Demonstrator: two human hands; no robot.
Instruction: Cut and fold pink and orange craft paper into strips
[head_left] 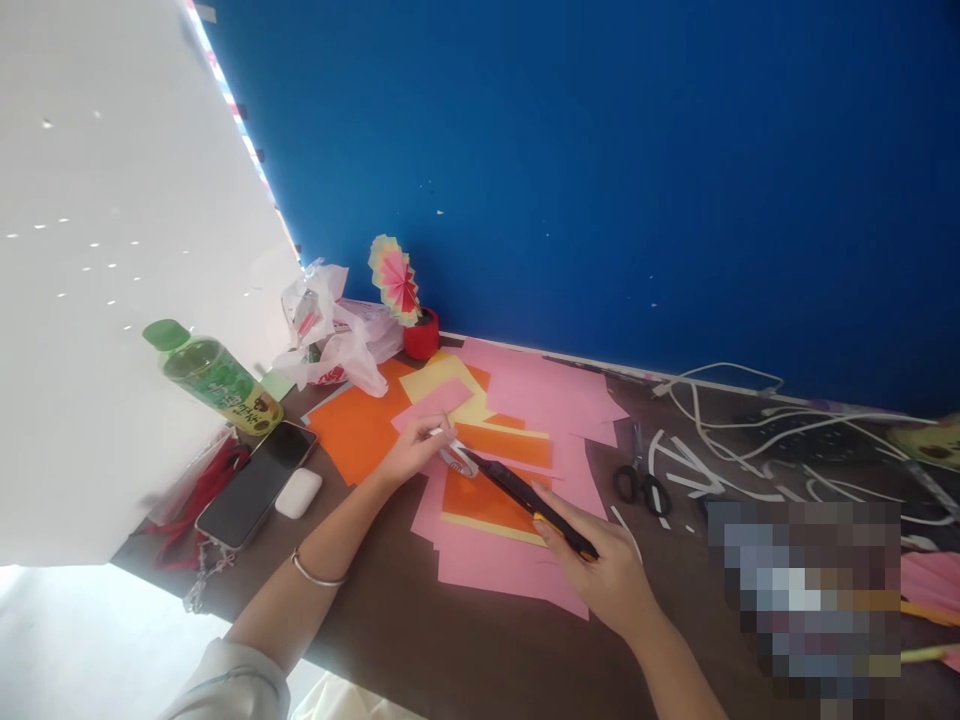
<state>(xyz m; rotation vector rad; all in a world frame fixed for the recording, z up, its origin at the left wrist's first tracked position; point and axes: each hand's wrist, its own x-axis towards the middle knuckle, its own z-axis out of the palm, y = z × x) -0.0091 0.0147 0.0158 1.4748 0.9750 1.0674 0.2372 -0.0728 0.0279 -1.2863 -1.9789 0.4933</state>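
My left hand [420, 447] is closed, its fingers pinching the edge of a white roll of tape [466, 464]. In my right hand [604, 575] is a long black-and-yellow utility knife [517, 492], its front end pointing at the roll. The tip meets or nearly meets the tape; I cannot tell which. Beneath both hands lie overlapping sheets of pink paper [487, 560], orange paper [491, 500] and yellow paper [420, 381]. Black-handled scissors [641, 485] rest on the table to the right of the paper.
Left are a green-capped bottle [217, 380], a phone [255, 485] and a white earphone case [298, 493]. Behind stand a plastic bag [337, 340] and a red pot [421, 335] with a paper fan flower [394, 280]. White strips [682, 465] and cables [727, 440] lie right. A blue wall [562, 180] bounds the table.
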